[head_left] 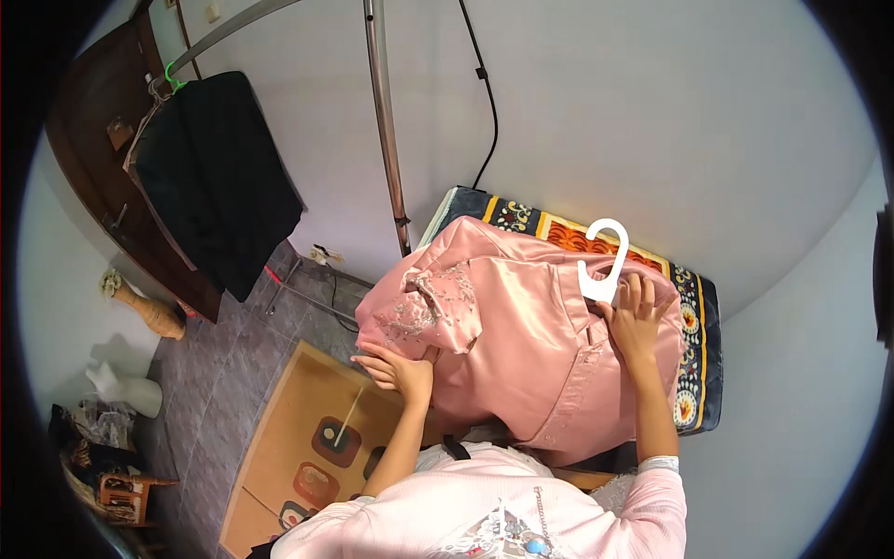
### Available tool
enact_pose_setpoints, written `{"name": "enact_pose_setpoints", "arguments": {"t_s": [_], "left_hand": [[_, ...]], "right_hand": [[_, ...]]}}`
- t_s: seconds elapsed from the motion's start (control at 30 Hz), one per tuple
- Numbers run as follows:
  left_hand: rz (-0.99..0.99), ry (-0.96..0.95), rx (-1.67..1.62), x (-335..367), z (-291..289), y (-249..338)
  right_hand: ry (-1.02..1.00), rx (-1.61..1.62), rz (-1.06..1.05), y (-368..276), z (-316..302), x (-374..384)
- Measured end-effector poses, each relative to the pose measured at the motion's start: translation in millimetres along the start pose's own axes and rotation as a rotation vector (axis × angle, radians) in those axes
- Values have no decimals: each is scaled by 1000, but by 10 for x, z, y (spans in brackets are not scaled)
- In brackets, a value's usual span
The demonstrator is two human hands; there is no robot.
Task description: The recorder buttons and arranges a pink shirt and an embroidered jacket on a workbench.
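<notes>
While the left hand (402,374) touched the beaded section (433,307) of the pink garment (526,317), its fingers were spread; whether they pinched cloth could not be determined. The right hand (635,328) lay at the base of the white hanger (603,288), fingers bent; its grip could not be determined. The garment lay in front of the person, on the patterned cover (689,401). The hanger's hook projected from it; the remainder was hidden. The satin surface was glossy and creased, with beads clustered at the left and set along a band at the right. A tan mat (265,456) lay on the floor, left of the garment. Farther off, the tan vase (156,314) held pale flowers (111,282). The dark garment (209,177) hung by the door (98,102).
</notes>
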State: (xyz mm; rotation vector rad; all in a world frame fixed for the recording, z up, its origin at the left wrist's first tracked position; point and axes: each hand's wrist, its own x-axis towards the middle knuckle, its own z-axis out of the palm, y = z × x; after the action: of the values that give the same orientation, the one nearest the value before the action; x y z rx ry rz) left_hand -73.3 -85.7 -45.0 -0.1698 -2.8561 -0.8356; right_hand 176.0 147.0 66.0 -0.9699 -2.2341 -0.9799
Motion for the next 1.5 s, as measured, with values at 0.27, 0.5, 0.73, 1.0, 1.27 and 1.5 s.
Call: {"name": "enact_pose_setpoints", "arguments": {"t_s": [0.27,0.5,0.73,1.0,1.27,1.5], "left_hand": [[-294,-230,-157,-14,-2,-251],[17,-121,16,34,177,-964],[461,-69,135,366,-1217,-1551],[1050,-170,122,320,-882,-190],[1536,265,247,777,-370,68],[1047,-411,-502,1136,-942,945]], "right_hand": [[73,-161,39,-2,-92,-151],[89,-133,72,-41,-214,-236],[225,-254,44,-10,-389,-416],[317,-282,6,-24,-570,-651],[338,-193,-40,171,-633,-919],[241,-111,-149,58,-514,-660]]}}
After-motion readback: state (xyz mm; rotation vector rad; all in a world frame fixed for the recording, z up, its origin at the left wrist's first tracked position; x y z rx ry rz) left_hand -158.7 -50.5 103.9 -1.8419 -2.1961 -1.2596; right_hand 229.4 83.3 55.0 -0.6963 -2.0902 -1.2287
